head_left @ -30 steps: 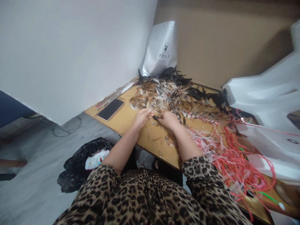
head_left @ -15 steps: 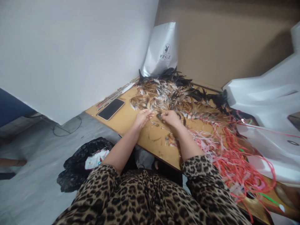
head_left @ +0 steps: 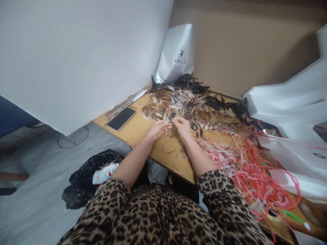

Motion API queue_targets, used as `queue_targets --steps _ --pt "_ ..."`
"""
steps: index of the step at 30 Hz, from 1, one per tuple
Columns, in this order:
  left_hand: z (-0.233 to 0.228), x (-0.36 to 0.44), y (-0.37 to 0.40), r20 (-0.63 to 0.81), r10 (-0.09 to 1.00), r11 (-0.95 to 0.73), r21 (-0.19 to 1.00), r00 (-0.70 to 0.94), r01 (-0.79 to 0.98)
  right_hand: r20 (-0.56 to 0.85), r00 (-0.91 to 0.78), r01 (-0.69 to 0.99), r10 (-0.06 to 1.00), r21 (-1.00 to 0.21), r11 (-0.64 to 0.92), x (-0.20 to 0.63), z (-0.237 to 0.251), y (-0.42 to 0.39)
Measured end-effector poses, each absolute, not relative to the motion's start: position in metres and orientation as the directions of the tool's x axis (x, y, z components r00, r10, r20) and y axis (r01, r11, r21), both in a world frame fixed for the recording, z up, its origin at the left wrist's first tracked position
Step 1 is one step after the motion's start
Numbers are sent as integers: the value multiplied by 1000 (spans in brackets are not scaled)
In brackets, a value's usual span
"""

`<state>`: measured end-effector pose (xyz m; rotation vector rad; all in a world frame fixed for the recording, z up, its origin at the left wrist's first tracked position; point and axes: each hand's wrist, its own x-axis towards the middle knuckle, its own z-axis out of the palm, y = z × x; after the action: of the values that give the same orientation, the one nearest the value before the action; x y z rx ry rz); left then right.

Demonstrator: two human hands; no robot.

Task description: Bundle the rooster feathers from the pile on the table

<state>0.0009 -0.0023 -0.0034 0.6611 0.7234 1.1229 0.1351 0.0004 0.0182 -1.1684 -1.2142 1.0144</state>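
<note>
Far left, floor [head_left: 43,197]: crumpled black plastic bag [head_left: 81,187], with a white packet [head_left: 105,173] lying in or on it; cannot tell which. Packet carries small coloured marks.

Surface [head_left: 140,132], left end: dark-screened phone [head_left: 121,118], lying flat, slantwise, near the edge.

Left hand [head_left: 160,128]: forearm reaches up and inward from a leopard-print sleeve [head_left: 109,195] bunched near the elbow. Fingers extended close alongside one another, pointing toward the other hand, thumb side up. Tips look drawn together; cannot tell whether anything is gripped.

Heap of feathers [head_left: 168,98]: just beyond both hands, spread across the back of the surface; brown and pale in front, black toward the wall.

Silver-white bag [head_left: 176,51]: stands upright in the corner behind the heap, rabbit-head mark and "PPGZ" on its front. Contents hidden.

Right hand [head_left: 181,126]: forearm angles up and left, wrist bent, knuckles up. Thumb and forefinger meet in a pinch just beside the left fingertips; a dark wisp shows there, too small to say if held.

Right of it, a black ring [head_left: 194,126] on the surface. Further right, tangled red and pink strips [head_left: 255,180], beside a large white moulded form [head_left: 278,98].
</note>
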Motion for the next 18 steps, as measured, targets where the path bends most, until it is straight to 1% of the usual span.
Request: queue_targets --steps 4,7,12,15,18 --pt "-5 1 -2 -176 936 329 743 303 -583 154 141 14 978 -988 154 129 16 -2" --pt "-5 1 -1 -181 936 333 730 301 -597 172 157 12 973 -985 172 127 10 -1" --pt "-3 2 -1 -184 948 309 740 261 -598 211 114 40 971 -977 208 128 5 1" --pt "-2 3 -1 -179 954 291 754 242 -589 175 99 31 979 -984 173 128 7 0" --pt "-4 3 -1 -161 961 263 776 223 -574 98 84 -2 992 -995 98 130 11 0"
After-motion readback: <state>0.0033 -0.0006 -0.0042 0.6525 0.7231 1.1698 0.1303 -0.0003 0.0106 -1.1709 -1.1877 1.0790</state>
